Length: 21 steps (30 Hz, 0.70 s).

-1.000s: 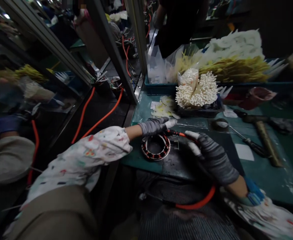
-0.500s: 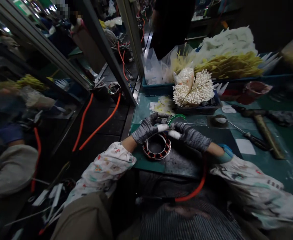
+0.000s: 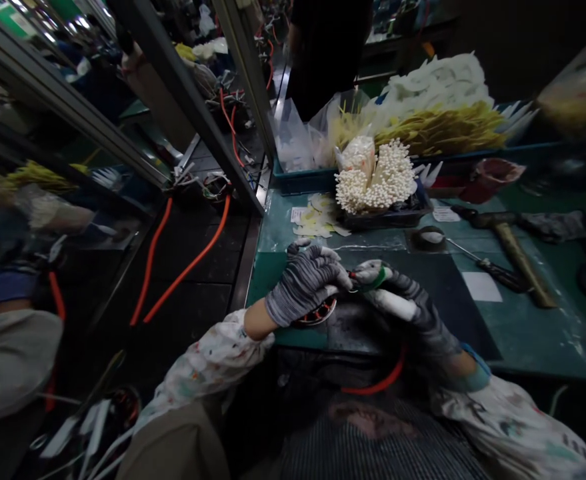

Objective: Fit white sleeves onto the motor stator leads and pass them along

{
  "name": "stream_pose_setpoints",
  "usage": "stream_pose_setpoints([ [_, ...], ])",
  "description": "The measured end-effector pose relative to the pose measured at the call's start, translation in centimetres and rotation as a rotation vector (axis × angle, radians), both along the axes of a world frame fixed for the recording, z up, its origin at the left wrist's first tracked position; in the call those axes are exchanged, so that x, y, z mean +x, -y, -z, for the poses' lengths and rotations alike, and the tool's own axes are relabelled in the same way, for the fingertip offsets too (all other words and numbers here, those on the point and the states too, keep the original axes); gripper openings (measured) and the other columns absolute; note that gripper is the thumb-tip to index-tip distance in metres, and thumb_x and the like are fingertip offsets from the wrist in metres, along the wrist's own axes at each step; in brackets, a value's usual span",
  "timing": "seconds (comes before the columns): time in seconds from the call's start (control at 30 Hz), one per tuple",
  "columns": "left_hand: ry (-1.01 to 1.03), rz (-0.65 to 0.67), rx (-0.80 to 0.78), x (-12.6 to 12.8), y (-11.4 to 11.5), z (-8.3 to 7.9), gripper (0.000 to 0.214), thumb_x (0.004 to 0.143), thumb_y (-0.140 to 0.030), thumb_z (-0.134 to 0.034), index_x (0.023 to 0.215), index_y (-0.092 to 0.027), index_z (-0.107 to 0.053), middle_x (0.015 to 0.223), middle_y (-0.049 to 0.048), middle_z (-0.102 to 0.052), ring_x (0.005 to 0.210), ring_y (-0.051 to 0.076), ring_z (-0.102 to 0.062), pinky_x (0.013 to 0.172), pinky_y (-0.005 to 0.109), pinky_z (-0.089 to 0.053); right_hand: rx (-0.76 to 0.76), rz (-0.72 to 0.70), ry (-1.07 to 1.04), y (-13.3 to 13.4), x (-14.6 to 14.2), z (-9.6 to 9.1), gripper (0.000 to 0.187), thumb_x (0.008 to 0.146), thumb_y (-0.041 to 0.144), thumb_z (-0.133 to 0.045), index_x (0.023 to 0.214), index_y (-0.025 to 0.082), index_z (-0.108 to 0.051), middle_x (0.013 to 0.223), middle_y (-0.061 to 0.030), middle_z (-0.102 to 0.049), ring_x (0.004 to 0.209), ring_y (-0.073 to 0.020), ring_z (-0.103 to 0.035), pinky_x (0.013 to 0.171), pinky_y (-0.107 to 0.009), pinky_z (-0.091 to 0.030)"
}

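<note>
My left hand, in a grey striped glove, is curled over a round stator ring with red-wrapped windings that lies on the green mat. My right hand, gloved the same way, pinches a small green piece with a red tip just right of my left fingers. The two hands touch above the ring, which is mostly hidden under my left hand. An orange hose curves below my right wrist.
Behind the hands stands a bundle of white sticks in a dark tray, with blue bins of yellow and white strips beyond. A hammer and a screwdriver lie to the right. Orange cables cross the dark belt on the left.
My left hand has closed down over the ring, hiding most of it. My right hand has drawn nearer and now pinches the green piece straight rather than curved.
</note>
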<state>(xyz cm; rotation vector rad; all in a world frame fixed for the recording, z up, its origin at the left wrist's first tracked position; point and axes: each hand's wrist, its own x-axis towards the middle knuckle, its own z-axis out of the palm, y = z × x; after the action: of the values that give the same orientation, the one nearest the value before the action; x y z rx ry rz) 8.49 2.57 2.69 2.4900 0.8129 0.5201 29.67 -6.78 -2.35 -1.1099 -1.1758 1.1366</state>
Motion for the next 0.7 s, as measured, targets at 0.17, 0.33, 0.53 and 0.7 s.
stream_pose_setpoints([
  [0.17,0.031,0.025,0.169,0.3,-0.3,0.0,0.021,0.100,-0.033,-0.060,0.106,-0.030,-0.080,0.109,0.0011,-0.080,0.116,0.024,-0.066,0.119,0.051,-0.027,-0.034,0.149,0.028,1.2,0.1,-1.6,0.021,0.086,0.044,-0.087,0.098,0.028,-0.080,0.103,-0.0020,-0.084,0.099,-0.0232,-0.080,0.097,-0.041,-0.065],
  [0.33,-0.008,0.018,0.315,0.1,1.2,0.1,0.040,0.099,-0.063,-0.062,0.111,-0.027,-0.077,0.110,0.0017,-0.080,0.119,0.026,-0.068,0.124,0.054,-0.022,0.046,0.280,0.159,0.6,-0.6,-1.7,0.015,0.087,0.039,-0.085,0.096,0.027,-0.082,0.095,-0.0024,-0.085,0.087,-0.0227,-0.081,0.083,-0.038,-0.067],
  [0.53,-0.110,-0.316,0.791,2.6,5.4,3.0,0.043,0.102,-0.052,-0.066,0.115,-0.012,-0.077,0.117,0.0113,-0.083,0.119,0.030,-0.072,0.118,0.048,-0.036,0.161,0.474,0.093,-0.7,-3.4,-1.4,0.014,0.090,0.037,-0.084,0.096,0.026,-0.077,0.096,-0.0022,-0.084,0.088,-0.0225,-0.080,0.085,-0.041,-0.068],
  [0.7,-0.072,-0.331,0.570,0.2,5.5,2.1,0.044,0.105,-0.048,-0.060,0.136,-0.018,-0.069,0.136,0.0063,-0.078,0.132,0.027,-0.067,0.120,0.046,-0.036,0.251,0.448,0.076,-2.7,-4.7,0.2,0.018,0.108,0.042,-0.060,0.112,0.029,-0.071,0.111,-0.0063,-0.077,0.101,-0.0240,-0.074,0.093,-0.046,-0.063],
])
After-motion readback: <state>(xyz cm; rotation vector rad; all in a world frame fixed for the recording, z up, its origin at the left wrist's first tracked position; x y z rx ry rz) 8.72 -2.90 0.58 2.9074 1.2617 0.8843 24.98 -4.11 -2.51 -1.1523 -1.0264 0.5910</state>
